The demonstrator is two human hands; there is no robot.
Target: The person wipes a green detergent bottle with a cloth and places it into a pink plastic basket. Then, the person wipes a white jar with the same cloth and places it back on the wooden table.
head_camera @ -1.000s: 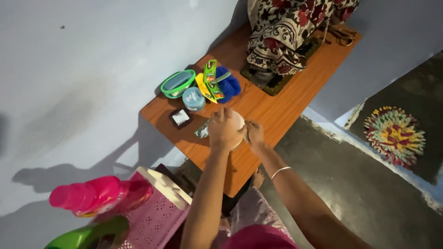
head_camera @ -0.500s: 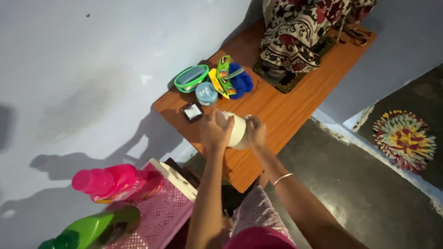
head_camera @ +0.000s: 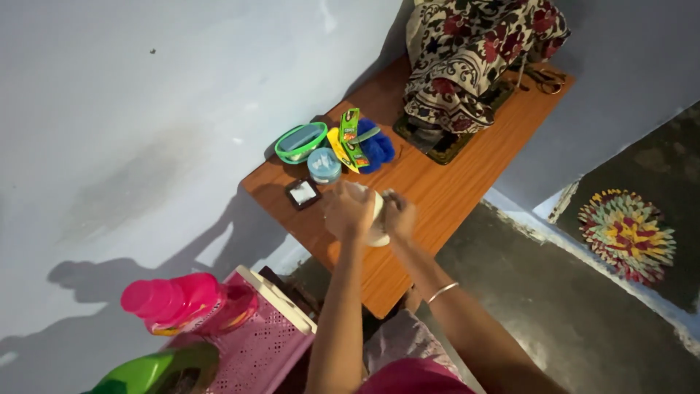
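Both my hands hold a white rounded jar [head_camera: 377, 219] above the near part of a wooden table [head_camera: 430, 193]. My left hand [head_camera: 347, 210] wraps its left side and top. My right hand [head_camera: 398, 216] grips its right side. Most of the jar is hidden by my fingers. Just beyond my hands on the table lie a small dark square case [head_camera: 302, 193], a pale blue round tub [head_camera: 324, 165], a green oval dish [head_camera: 300, 141], a green and yellow packet [head_camera: 350, 137] and a blue fluffy thing [head_camera: 378, 146].
A floral cloth [head_camera: 467, 58] covers a bulky object at the table's far end. A pink lattice basket [head_camera: 255, 335] at lower left holds a pink bottle [head_camera: 179, 303] and a green bottle [head_camera: 157, 372]. A round colourful mat [head_camera: 627, 233] lies on the dark floor at right.
My hands have stayed on the white jar and turned it; less of it shows now. The small packet seen by my left hand a second ago is no longer visible.
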